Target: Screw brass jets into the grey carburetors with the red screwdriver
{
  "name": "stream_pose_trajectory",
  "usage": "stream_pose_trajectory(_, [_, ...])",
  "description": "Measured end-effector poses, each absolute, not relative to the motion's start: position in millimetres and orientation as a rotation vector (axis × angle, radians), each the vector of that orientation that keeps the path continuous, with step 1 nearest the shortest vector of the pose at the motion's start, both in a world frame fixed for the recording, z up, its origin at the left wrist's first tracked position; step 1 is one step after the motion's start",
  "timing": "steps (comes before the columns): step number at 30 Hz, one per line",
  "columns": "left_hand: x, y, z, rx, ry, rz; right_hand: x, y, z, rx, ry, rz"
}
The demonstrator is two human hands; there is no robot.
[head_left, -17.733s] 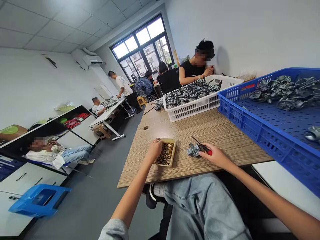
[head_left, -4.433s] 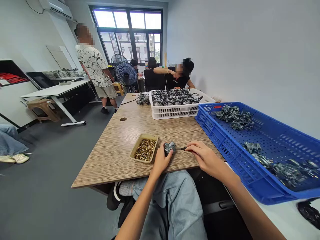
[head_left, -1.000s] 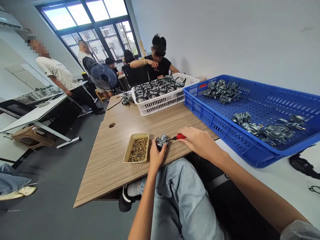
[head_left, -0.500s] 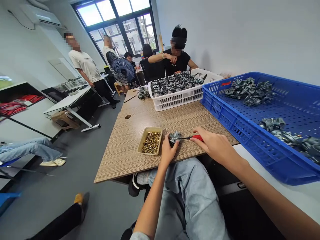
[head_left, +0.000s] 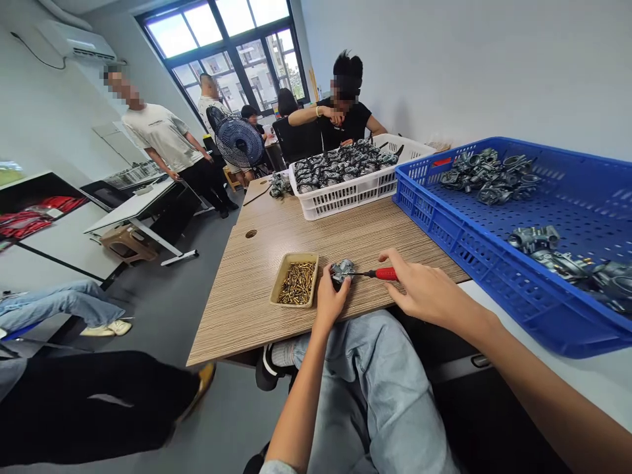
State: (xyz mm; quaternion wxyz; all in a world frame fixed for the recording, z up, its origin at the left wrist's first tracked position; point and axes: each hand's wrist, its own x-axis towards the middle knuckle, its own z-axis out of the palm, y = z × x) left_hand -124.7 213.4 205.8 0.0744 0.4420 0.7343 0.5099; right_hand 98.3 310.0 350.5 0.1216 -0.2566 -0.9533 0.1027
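At the table's near edge, my left hand (head_left: 332, 294) is closed around a small grey metal carburetor (head_left: 342, 268), steadying it on the wood. My right hand (head_left: 424, 286) holds a screwdriver (head_left: 385, 273) by its red handle, thumb below and index finger above. The dark shaft runs left and its tip meets the carburetor; the exact contact is too small to make out. Just left of my left hand stands a beige tray (head_left: 273, 289) filled with small brass pieces (head_left: 297, 282).
A blue crate (head_left: 444, 234) with carburetors stands at the right. Behind, a white basket (head_left: 336, 203) is heaped with more, and a person (head_left: 345, 112) sits beyond it. A fan (head_left: 240, 141) and standing people are farther back. Someone's dark-clothed leg (head_left: 99, 401) crosses the floor at lower left.
My right hand's grip has loosened and shifted slightly, showing more of the red handle. The carburetor stays in my left hand. At lower left the passing person's leg has come farther into view.
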Motion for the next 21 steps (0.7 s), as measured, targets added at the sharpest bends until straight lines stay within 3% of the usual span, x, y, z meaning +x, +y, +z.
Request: stream_pose_trajectory(21, [-126.7, 212.9, 204.6, 1.329, 2.212, 1.532, 100.2, 313.0, 348.6, -0.755, -2.814, 0.480])
